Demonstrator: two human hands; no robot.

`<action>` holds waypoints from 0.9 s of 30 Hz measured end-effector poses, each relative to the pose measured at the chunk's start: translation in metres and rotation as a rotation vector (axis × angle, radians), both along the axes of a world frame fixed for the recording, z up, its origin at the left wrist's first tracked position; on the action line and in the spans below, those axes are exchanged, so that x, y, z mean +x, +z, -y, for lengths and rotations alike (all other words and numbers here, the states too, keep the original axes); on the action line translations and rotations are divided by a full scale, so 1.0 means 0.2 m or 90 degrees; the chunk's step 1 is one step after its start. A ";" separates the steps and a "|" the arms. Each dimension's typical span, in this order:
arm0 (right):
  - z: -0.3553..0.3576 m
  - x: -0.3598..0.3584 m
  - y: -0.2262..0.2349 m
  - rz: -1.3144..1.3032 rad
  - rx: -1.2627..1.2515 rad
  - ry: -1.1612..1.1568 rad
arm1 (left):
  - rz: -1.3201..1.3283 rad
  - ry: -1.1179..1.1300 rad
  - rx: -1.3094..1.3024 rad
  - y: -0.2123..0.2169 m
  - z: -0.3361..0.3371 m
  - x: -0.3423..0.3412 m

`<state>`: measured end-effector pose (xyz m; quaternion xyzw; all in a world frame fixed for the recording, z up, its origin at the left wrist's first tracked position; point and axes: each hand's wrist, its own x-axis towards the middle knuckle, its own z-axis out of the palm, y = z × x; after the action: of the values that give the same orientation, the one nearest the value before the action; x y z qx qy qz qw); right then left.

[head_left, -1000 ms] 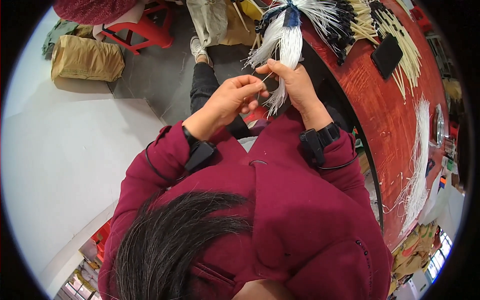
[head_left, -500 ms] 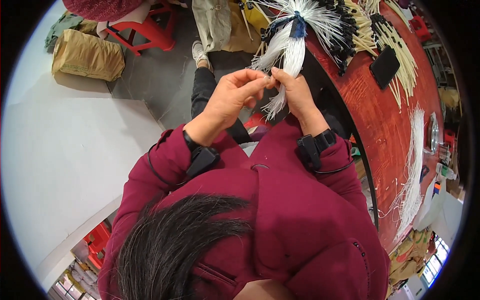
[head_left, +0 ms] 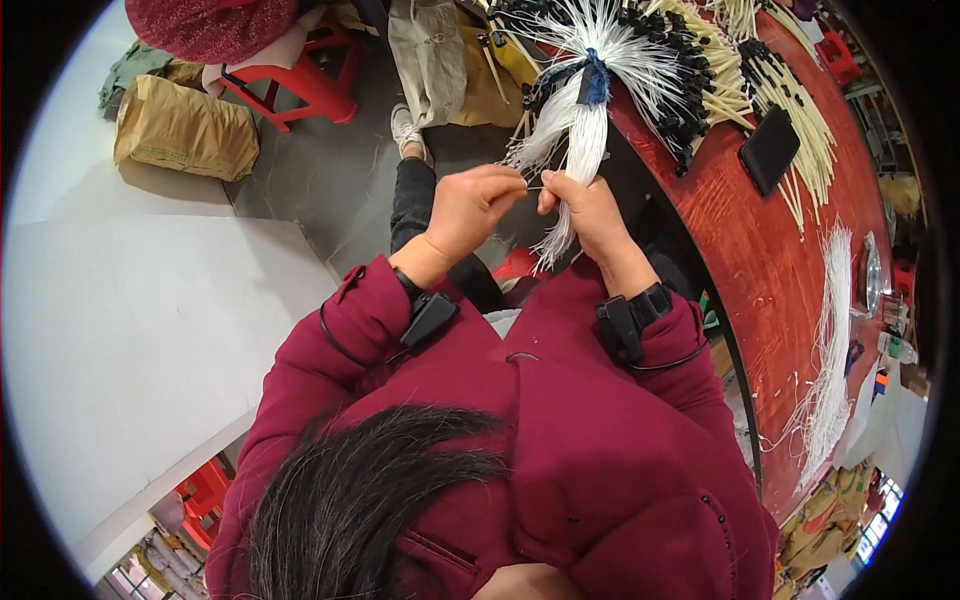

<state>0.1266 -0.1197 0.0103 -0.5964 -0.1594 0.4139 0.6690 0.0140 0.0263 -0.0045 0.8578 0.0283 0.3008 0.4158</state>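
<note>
My left hand (head_left: 472,212) is closed in a pinch, with a thin white cord (head_left: 535,188) running from its fingertips to my right hand. My right hand (head_left: 596,216) is also closed, thumb pressed on the same cord, right beside the hanging tail of a bundle of white cords (head_left: 588,135). A dark blue cloth strip (head_left: 597,80) is tied round that bundle near the table edge. Above the strip the cords fan out over the table; below it they hang down past my right hand. The exact grip inside my fingers is hidden.
The red table (head_left: 735,225) curves along my right, bearing black-tipped cream sticks (head_left: 800,105), a black phone (head_left: 769,150) and loose white cords (head_left: 830,350). To my left are a white surface (head_left: 150,340), a brown paper sack (head_left: 185,128) and a red stool (head_left: 310,85).
My hands, together before, have drawn a little apart, and a short stretch of cord shows between them. The whole view has shifted slightly.
</note>
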 end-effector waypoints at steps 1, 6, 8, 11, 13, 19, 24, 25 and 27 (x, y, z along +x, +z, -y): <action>0.00 0.00 0.00 0.004 -0.003 0.006 | -0.017 -0.010 0.066 0.02 0.01 -0.01; 0.00 0.00 -0.02 -0.021 0.013 0.020 | -0.071 -0.029 0.135 0.04 0.03 -0.01; 0.00 0.00 -0.01 -0.037 0.022 0.024 | -0.083 -0.030 0.102 0.05 0.04 -0.01; 0.00 0.01 -0.01 -0.040 0.025 0.027 | -0.278 -0.003 -0.418 0.05 0.07 -0.03; 0.00 0.01 0.00 -0.027 0.024 0.031 | -0.273 0.007 -0.415 0.05 0.09 -0.02; 0.01 0.01 -0.01 -0.035 0.024 0.041 | -0.227 -0.036 -0.175 0.05 0.09 -0.05; 0.02 0.02 0.00 -0.036 0.030 0.044 | -0.197 -0.043 -0.179 0.05 0.10 -0.06; 0.02 0.02 -0.01 -0.036 0.031 0.045 | -0.186 -0.049 -0.179 0.03 0.10 -0.06; 0.02 0.02 -0.01 -0.031 0.033 0.050 | -0.164 -0.057 -0.176 0.04 0.08 -0.07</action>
<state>0.1311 -0.1235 0.0088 -0.5618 -0.1767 0.4501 0.6712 0.0006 0.0097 0.0027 0.8242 0.0840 0.1632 0.5357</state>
